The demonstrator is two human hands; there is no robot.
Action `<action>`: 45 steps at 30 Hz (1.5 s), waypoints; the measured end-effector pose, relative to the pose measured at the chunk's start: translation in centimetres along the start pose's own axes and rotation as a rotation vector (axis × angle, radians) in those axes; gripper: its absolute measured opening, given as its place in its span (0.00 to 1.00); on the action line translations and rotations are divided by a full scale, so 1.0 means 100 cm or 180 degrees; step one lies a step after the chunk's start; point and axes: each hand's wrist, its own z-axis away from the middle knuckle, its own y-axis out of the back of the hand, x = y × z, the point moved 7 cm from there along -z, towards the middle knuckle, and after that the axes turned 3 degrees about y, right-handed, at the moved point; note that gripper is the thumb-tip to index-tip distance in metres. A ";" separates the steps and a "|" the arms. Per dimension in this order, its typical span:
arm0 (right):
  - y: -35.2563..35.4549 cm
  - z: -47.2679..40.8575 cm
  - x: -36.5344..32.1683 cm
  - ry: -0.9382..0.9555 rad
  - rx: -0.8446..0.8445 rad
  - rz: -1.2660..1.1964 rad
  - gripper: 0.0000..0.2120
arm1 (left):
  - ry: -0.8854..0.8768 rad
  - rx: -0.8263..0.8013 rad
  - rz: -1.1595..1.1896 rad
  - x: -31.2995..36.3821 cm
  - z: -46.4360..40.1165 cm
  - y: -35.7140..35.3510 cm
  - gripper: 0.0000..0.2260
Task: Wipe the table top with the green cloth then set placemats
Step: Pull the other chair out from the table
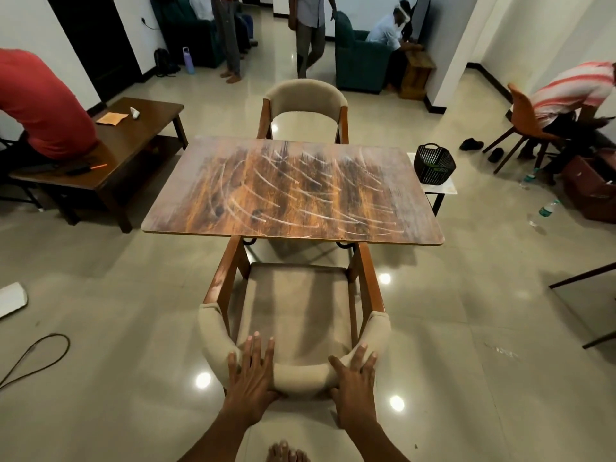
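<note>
The wooden table top (293, 191) stands in the middle of the view, covered with curved whitish streaks. A beige padded chair (293, 315) is at its near edge, seat partly under the table. My left hand (251, 373) lies over the top of the chair's backrest (300, 378), fingers forward and thumb tucked under the pad. My right hand (353, 376) grips the same backrest further right, fingers wrapped over its top. A black basket (434, 163) right of the table shows a bit of green inside. No cloth or placemats lie in plain view.
A second beige chair (305, 105) faces me at the table's far side. The basket sits on a small white side table (440, 188). A dark wooden table (110, 155) stands to the left with a person seated on it. Other people, a water bottle (546, 210) and a cable (33, 358) are around.
</note>
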 end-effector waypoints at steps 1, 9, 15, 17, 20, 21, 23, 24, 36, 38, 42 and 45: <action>0.001 -0.001 -0.001 0.0013 -0.0018 0.0020 0.30 | 0.0069 0.0031 0.0039 -0.005 -0.005 -0.006 0.67; 0.012 -0.004 -0.006 0.0084 -0.0207 0.0101 0.29 | 0.0135 -0.0533 0.0041 0.015 -0.001 0.026 0.56; 0.042 -0.016 0.004 0.0253 -0.0809 -0.0083 0.43 | -0.0214 -0.1123 -0.0113 0.028 -0.020 0.054 0.63; 0.072 -0.037 0.011 0.0377 -0.0438 -0.0286 0.58 | -0.0266 -0.1069 -0.0099 0.039 -0.032 0.078 0.62; 0.161 -0.058 0.008 0.0438 0.0347 -0.0114 0.46 | -0.0488 -0.0493 0.0067 0.072 -0.065 0.131 0.64; 0.194 -0.061 0.002 0.0463 0.0559 -0.0049 0.38 | -0.0597 -0.0259 0.0084 0.085 -0.076 0.156 0.64; 0.255 -0.065 -0.003 0.0524 0.1074 0.0034 0.34 | -0.0691 0.0196 0.0054 0.108 -0.093 0.209 0.56; 0.284 -0.066 -0.004 0.0543 0.1346 0.0099 0.35 | -0.0718 0.0379 0.0055 0.119 -0.100 0.237 0.53; 0.398 -0.050 0.046 0.0325 0.2146 0.0466 0.29 | -0.1182 0.0894 -0.0270 0.213 -0.131 0.365 0.41; 0.395 -0.051 0.072 0.0221 0.2124 0.0483 0.31 | -0.1204 0.0848 -0.0341 0.233 -0.133 0.360 0.41; 0.399 -0.062 0.119 0.0122 0.2068 0.0418 0.32 | -0.1221 0.0810 -0.0343 0.271 -0.148 0.349 0.41; 0.411 -0.074 0.151 0.0135 0.1994 0.0416 0.33 | -0.1214 0.0778 -0.0352 0.304 -0.158 0.342 0.41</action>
